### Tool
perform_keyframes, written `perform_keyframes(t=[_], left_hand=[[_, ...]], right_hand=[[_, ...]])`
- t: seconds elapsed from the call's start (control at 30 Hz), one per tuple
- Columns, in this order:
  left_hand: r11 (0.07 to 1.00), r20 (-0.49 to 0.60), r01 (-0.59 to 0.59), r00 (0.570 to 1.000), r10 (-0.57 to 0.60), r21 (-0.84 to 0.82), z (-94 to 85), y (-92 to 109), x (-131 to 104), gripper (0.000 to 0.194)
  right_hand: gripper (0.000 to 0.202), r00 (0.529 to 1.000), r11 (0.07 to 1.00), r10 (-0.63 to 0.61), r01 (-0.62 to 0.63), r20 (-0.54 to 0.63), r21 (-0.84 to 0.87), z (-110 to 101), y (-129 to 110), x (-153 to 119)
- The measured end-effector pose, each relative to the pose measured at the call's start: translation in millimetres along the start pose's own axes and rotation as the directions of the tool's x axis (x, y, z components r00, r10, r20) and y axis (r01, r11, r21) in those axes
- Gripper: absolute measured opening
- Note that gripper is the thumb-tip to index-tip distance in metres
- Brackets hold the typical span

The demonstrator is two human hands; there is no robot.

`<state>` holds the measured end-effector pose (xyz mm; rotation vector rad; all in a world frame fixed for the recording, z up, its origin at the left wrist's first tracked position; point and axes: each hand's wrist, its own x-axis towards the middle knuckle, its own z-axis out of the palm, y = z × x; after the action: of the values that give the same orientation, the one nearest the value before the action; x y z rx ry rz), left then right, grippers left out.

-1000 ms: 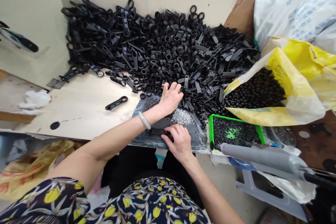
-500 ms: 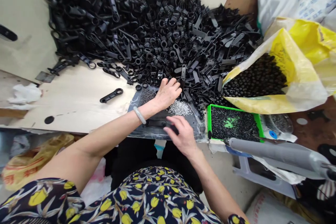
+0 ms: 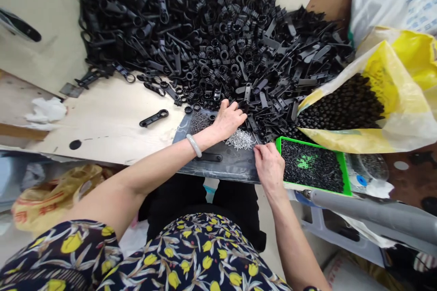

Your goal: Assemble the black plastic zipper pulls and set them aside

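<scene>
Bench [image 3: 102, 127] is spanning mid-frame; right hand [image 3: 271, 167], having left the black bar [image 3: 213, 158] unheld, is narrowing beside silver pins [image 3: 241, 140], grasp unclear; left hand [image 3: 228, 122] is concealing its grip.

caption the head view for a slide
Left hand at the edge of a heap of black parts, right hand between silver pins and a green-rimmed tray.

A big pile of black parts [image 3: 221, 52] is spread over the pale table [image 3: 109, 122], and a dark mat [image 3: 235, 166] is laid at its front edge.
</scene>
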<state>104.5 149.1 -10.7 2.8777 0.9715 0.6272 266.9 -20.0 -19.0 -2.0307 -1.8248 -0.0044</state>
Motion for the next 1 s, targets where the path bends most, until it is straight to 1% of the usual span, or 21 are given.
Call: perform_keyframes(t=[0.13,0.23,0.37,0.43,0.6,0.73,0.8,0.93,1.0], left_hand=[[1.0,0.048,0.01,0.999,-0.009,-0.028,2.2,-5.5,5.2,0.019],[0.998,0.042,0.016,0.999,-0.014,-0.067,0.2,-13.6,2.5,0.018],[0.993,0.022,0.011,1.0,-0.008,-0.117,-3.3,-24.7,-6.6,0.033],[0.99,0.003,0.014,1.0,-0.014,-0.141,-3.4,-28.1,-9.6,0.035],[0.991,-0.027,0.0,1.0,-0.004,-0.137,-1.6,-28.7,-9.6,0.02],[0.994,-0.026,-0.018,1.0,0.016,-0.107,-4.8,-26.3,-8.5,0.019],[0.995,-0.013,-0.024,1.0,0.023,-0.096,-7.2,-25.9,-7.9,0.018],[0.997,0.05,-0.027,0.998,0.03,-0.077,-9.4,-25.8,-5.4,0.012],[0.998,0.055,-0.02,0.998,0.024,-0.064,-10.6,-25.4,-4.8,0.009]], right_hand=[[0.032,0.999,0.999,-0.042,0.042,0.01,-0.029,1.1,3.9,-0.6],[0.031,0.999,0.996,-0.042,0.042,0.0,-0.083,1.4,2.3,0.2],[0.027,0.999,0.992,-0.039,0.036,-0.023,-0.117,-0.9,-3.1,2.3],[0.027,0.999,0.995,-0.037,0.035,-0.023,-0.095,-3.5,-6.1,1.8],[0.028,0.999,0.998,-0.049,0.048,-0.025,-0.049,-7.9,-12.3,-3.9],[0.028,0.997,0.997,-0.066,0.064,-0.041,-0.035,-7.1,-13.5,-8.7],[0.026,0.996,0.996,-0.08,0.079,-0.03,-0.032,-6.7,-14.0,-10.5],[0.024,0.995,0.994,-0.102,0.102,0.008,-0.049,-7.2,-15.8,-12.5],[0.023,0.994,0.993,-0.107,0.108,0.031,-0.04,-7.6,-15.7,-12.9]])
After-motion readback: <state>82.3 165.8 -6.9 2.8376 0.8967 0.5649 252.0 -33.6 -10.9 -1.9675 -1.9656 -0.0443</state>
